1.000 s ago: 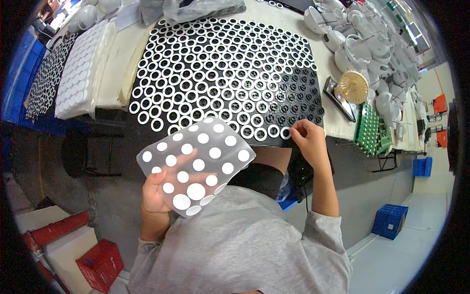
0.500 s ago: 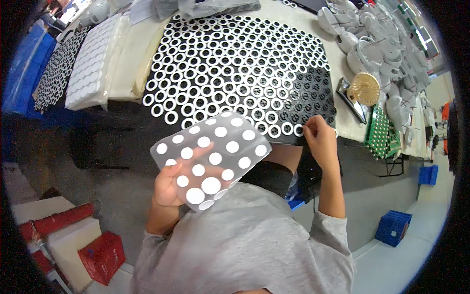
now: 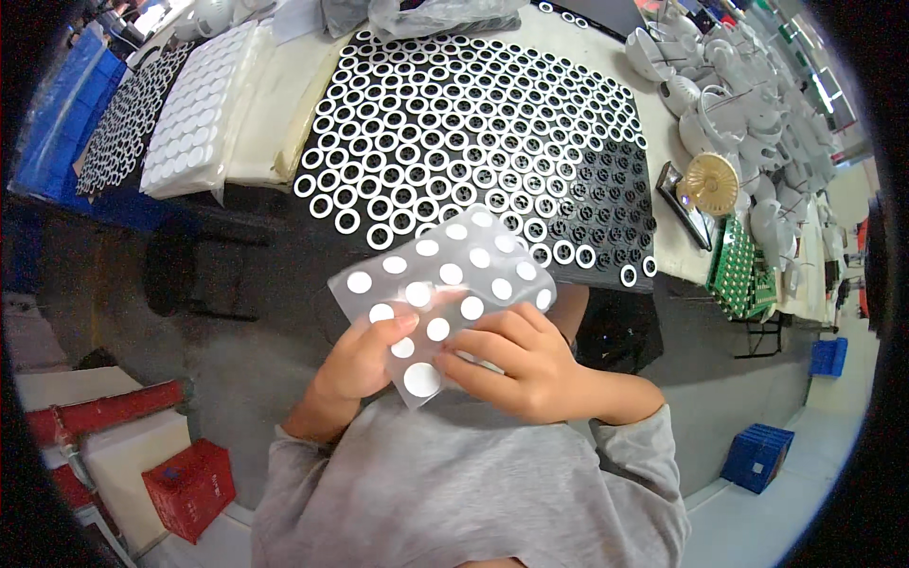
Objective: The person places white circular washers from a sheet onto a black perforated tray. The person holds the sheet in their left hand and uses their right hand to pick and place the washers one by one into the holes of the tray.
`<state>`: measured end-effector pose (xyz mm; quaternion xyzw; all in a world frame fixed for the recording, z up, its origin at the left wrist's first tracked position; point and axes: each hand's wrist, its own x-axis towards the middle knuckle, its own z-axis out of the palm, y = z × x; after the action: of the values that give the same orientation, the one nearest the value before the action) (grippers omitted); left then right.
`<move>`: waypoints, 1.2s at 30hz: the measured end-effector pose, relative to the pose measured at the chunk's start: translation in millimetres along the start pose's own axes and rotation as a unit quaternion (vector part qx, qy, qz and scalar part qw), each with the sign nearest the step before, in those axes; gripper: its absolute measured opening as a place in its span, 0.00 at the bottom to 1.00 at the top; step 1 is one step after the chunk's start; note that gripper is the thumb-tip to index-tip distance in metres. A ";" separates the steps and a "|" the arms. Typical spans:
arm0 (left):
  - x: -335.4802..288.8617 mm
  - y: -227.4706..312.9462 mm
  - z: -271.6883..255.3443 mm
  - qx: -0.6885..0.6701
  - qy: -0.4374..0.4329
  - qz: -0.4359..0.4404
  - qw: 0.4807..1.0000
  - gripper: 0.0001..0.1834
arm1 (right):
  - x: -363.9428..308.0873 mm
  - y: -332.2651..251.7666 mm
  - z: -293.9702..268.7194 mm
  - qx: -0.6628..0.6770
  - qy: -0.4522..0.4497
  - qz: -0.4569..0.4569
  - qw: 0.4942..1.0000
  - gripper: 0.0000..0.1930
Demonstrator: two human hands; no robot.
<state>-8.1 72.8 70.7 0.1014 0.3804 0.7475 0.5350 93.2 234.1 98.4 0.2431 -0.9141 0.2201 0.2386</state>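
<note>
A translucent sheet of round white stickers [image 3: 451, 275] is held tilted in front of my body. My left hand [image 3: 360, 364] grips its left side, thumb on top and the fingers showing faintly through from beneath. Over the sheet's lower right part lies my right hand [image 3: 521, 369], its thumb and fingertips drawn together against the surface; whatever sticker is under them is hidden. Beyond the sheet, a black board [image 3: 617, 259] carries many black round parts [image 3: 606, 194], most of them with white rings [image 3: 454, 166] on top. Black parts without rings are grouped at the board's right side.
Sheets of white discs [image 3: 194, 118] and another ring-covered black board [image 3: 128, 142] lie at the left. On the right are a gold ribbed disc [image 3: 708, 183], green circuit boards [image 3: 734, 265] and piled white housings [image 3: 748, 104]. A red crate [image 3: 189, 492] and blue crate [image 3: 757, 457] stand lower down.
My right hand has come back from the board's near right edge to the sticker sheet. White rings now show where it was. The sheet has shifted slightly right and turned.
</note>
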 end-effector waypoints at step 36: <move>-15.6 2.7 -20.3 0.068 0.072 0.049 0.994 0.19 | -76.0 54.6 -66.7 0.126 0.102 0.507 0.846 0.06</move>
<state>-15.0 49.4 62.5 0.1018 0.4625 0.7505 0.4610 143.5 337.3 94.1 -0.2505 -0.8452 0.4469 0.1525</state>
